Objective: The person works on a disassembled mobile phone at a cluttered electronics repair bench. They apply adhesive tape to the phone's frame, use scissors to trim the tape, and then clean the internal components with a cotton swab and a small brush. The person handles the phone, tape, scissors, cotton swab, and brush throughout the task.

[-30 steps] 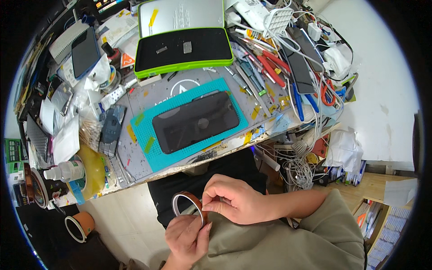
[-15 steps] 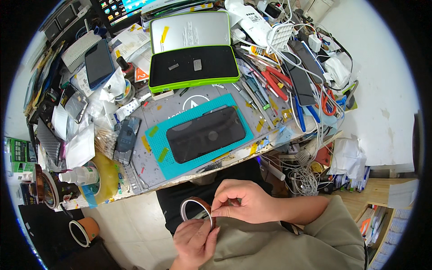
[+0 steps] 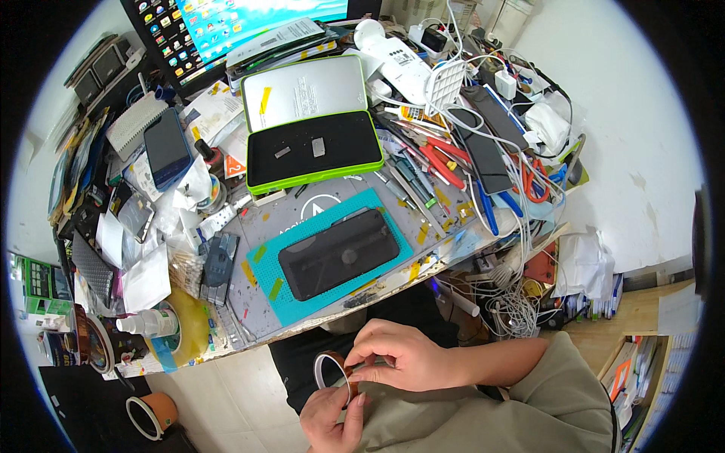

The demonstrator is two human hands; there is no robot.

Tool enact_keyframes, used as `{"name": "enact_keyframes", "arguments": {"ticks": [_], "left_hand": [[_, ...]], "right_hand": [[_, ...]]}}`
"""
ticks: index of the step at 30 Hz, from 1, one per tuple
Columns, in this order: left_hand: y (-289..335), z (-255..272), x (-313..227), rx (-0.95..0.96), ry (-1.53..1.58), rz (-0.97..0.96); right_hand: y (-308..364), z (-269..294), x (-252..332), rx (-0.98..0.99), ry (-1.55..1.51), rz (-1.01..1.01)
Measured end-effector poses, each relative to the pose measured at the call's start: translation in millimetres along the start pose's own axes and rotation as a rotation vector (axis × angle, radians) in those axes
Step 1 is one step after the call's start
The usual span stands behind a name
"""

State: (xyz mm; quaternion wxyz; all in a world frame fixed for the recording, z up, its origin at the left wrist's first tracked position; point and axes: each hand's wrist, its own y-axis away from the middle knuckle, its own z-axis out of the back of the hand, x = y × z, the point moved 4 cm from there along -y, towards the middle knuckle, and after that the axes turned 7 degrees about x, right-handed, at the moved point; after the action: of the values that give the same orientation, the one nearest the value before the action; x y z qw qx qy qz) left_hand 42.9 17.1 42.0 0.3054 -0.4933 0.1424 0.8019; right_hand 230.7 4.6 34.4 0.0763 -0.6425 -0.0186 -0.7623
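Observation:
Low in front of the bench edge, my left hand [image 3: 332, 420] grips a narrow roll of brown tape [image 3: 318, 372] with a white core, its thumb and fingers closed on the lower rim. The bent fingers of my right hand [image 3: 408, 355] pinch at the roll's right side; whether a loose tape end lies between the fingertips is too small to tell. Beyond the hands, a dark phone-shaped panel [image 3: 340, 257] lies on a turquoise mat [image 3: 285, 308], with neither hand touching it.
A lime-green case [image 3: 313, 181] stands with its lid raised, two small metal pieces inside. Pliers [image 3: 442, 162], tweezers and cables crowd the right. At left are a spray bottle [image 3: 151, 323], a wide yellowish tape roll [image 3: 194, 332] and another phone [image 3: 167, 149]. A monitor [image 3: 264, 19] stands behind.
The view has tilted up, showing more of the monitor, and the bench sits lower in the picture. Both hands stay on the tape roll, the right one still pinching at its side.

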Motion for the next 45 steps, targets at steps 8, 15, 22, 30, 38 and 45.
{"name": "enact_keyframes", "arguments": {"ticks": [8, 15, 22, 30, 38, 45], "left_hand": [[-7, -4, -8, -0.032, -0.045, -0.115], [-1, -11, 12, -0.071, 0.395, 0.201], [-22, -9, 14, 0.020, 0.548, 0.318], [-8, -22, 20, 0.094, 0.587, 0.282], [-6, -21, 25, 0.103, 0.366, 0.108], [-2, -12, 26, 0.048, 0.580, 0.156]], "right_hand": [[7, -2, -11, 0.003, 0.090, 0.015], [4, 1, 4, -0.171, 0.474, 0.273], [7, 5, 10, -0.125, 0.449, 0.306], [11, 7, 5, -0.035, 0.378, 0.240], [20, 27, 23, 0.002, 0.422, 0.272], [72, 289, 52, -1.009, 0.799, -0.054]]}}
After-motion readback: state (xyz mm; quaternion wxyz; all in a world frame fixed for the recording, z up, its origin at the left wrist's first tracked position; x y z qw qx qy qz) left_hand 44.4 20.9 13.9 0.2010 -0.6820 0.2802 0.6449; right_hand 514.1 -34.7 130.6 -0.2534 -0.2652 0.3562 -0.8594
